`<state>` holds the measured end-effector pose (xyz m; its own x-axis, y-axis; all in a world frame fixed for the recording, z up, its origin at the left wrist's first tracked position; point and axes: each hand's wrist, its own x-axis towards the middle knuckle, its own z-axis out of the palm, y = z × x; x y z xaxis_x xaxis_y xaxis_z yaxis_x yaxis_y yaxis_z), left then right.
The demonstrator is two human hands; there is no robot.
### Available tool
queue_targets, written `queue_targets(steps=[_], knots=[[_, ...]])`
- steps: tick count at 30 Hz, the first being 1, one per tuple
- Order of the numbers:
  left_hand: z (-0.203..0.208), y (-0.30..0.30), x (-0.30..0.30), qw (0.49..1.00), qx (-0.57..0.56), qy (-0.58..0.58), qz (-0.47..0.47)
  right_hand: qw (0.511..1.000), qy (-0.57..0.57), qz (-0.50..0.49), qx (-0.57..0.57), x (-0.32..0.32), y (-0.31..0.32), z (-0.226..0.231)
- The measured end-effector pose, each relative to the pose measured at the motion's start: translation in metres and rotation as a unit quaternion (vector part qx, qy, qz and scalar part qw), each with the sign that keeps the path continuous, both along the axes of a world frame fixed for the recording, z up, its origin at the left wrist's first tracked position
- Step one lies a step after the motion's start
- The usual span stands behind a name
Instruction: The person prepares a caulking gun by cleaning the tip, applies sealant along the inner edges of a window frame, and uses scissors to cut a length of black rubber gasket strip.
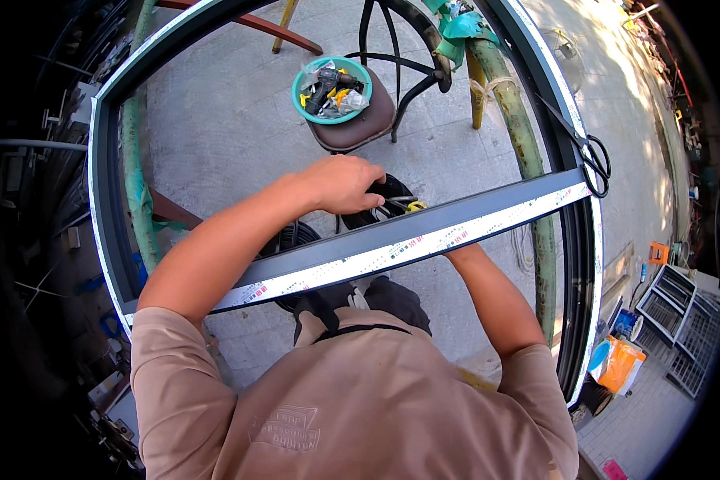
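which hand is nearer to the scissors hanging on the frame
Right, as far as shows. The scissors hang at the frame's right end. The right forearm goes under the crossbar on that side, hand hidden; the left hand is mid-frame, farther away.

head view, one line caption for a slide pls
Left hand grips a black tool above a dark frame bar; right hand hidden beneath.

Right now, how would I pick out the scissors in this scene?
Follow the dark metal frame along its crossbar to the right-hand corner. The scissors hang there against the frame's side rail, black-handled with long blades pointing up, the only tool on the frame itself.
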<state>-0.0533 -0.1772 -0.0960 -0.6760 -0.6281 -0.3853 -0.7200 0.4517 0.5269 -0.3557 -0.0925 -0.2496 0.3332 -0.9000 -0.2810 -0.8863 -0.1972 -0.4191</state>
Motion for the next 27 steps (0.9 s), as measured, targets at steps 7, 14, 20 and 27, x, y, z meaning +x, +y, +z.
queue_targets(steps=[7, 14, 20, 27], knots=[[-0.021, -0.003, -0.029, 0.998, 0.018, 0.000, -0.066, 0.976, -0.029, -0.137, 0.165, 0.028, -0.006, 0.036], [-0.012, -0.002, -0.043, 0.998, -0.054, -0.028, -0.019, 0.956, -0.048, -0.190, 0.218, 0.039, -0.010, 0.045], [-0.020, -0.005, -0.044, 0.994, -0.086, -0.048, 0.052, 0.980, 0.015, -0.141, 0.143, 0.045, -0.010, 0.038], [-0.046, -0.024, -0.040, 0.869, 0.323, 0.102, 0.361, 0.964, -0.057, -0.247, 0.084, 0.046, -0.001, 0.004]])
